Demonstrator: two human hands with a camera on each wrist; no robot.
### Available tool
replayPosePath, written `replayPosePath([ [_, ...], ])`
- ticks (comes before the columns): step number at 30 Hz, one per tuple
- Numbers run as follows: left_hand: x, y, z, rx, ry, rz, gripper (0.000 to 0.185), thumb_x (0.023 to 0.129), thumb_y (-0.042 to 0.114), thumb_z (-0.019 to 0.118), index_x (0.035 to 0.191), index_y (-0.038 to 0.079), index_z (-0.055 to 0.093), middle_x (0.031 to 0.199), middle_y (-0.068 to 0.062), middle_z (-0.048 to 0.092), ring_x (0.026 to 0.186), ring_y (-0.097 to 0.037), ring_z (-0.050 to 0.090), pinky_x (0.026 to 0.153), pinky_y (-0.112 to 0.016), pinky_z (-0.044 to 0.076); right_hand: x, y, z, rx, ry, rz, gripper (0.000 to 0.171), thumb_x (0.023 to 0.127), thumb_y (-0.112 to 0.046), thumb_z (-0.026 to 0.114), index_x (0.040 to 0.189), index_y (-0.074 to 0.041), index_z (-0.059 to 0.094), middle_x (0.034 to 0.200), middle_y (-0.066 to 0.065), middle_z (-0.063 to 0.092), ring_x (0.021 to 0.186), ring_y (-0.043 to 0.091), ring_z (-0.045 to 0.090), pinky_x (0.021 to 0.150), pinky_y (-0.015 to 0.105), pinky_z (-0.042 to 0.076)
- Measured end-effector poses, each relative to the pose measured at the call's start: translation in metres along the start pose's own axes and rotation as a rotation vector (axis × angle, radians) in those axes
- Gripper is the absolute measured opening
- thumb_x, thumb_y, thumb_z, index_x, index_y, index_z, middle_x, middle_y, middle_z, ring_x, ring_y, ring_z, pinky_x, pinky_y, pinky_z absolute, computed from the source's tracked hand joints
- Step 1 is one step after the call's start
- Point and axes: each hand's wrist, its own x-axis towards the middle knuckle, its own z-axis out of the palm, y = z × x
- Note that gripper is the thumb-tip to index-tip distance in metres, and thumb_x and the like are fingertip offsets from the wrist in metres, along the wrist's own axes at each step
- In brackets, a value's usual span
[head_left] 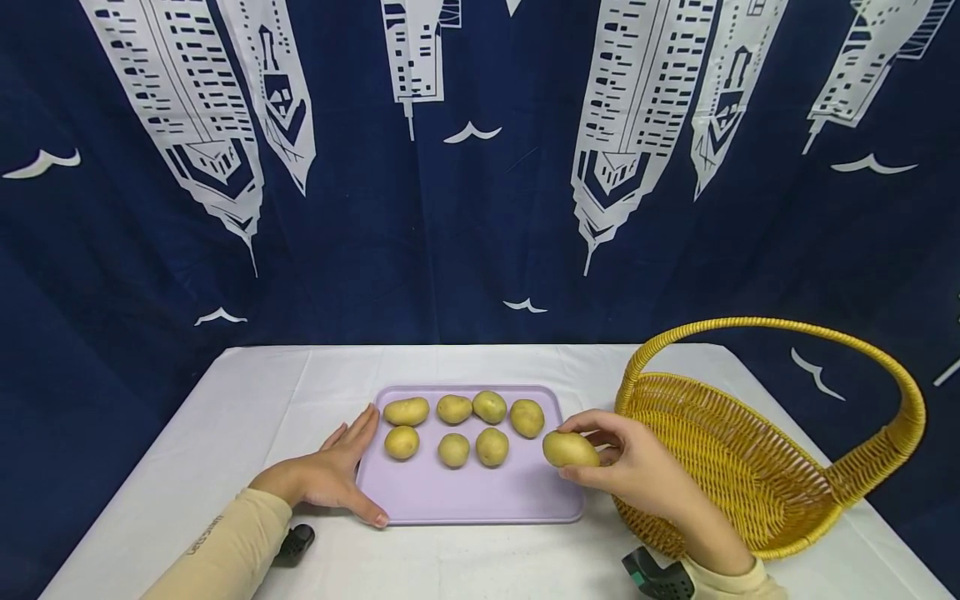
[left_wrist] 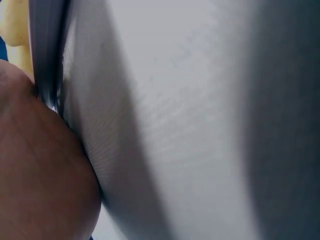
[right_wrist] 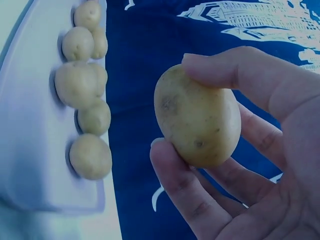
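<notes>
My right hand [head_left: 637,462] grips a potato [head_left: 570,450] between thumb and fingers, above the right edge of a lilac tray [head_left: 480,500]. In the right wrist view this potato [right_wrist: 197,117] is oval and yellow, with a few dark spots. My left hand [head_left: 337,467] lies with spread, straight fingers along the tray's left side, the thumb at its front left corner. Several more potatoes sit on the tray in two rows, among them a long one [head_left: 406,412] at the back left and a round one [head_left: 527,418] at the back right.
A yellow wicker basket [head_left: 720,417] with a tall arched handle stands right of the tray, close behind my right hand. White cloth [head_left: 300,400] covers the table. A dark blue curtain [head_left: 420,250] with white building prints hangs behind it.
</notes>
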Motion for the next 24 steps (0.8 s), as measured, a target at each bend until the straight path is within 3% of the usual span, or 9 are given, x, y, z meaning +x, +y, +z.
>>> replayPosePath([
  [9, 0.0, 0.0, 0.0, -0.003, -0.001, -0.008, 0.15, 0.046, 0.067, 0.082, 0.152, 0.004, -0.004, 0.16, -0.012, -0.011, 0.148, -0.034, -0.007, 0.119, -0.056, -0.002, 0.012, 0.001, 0.02, 0.007, -0.005, 0.024, 0.04, 0.072, -0.024, 0.082, 0.108, -0.02, 0.064, 0.106, -0.002, 0.066, 0.093, 0.019, 0.064, 0.075, 0.027, 0.058],
  [24, 0.0, 0.002, -0.001, 0.0, -0.003, -0.018, 0.15, 0.046, 0.065, 0.083, 0.152, 0.004, -0.004, 0.16, -0.013, -0.011, 0.148, -0.035, -0.007, 0.119, -0.056, -0.002, 0.023, 0.014, 0.048, -0.048, 0.046, 0.095, 0.04, 0.073, -0.017, 0.081, 0.108, -0.013, 0.063, 0.111, 0.005, 0.066, 0.098, 0.024, 0.064, 0.079, 0.028, 0.055],
])
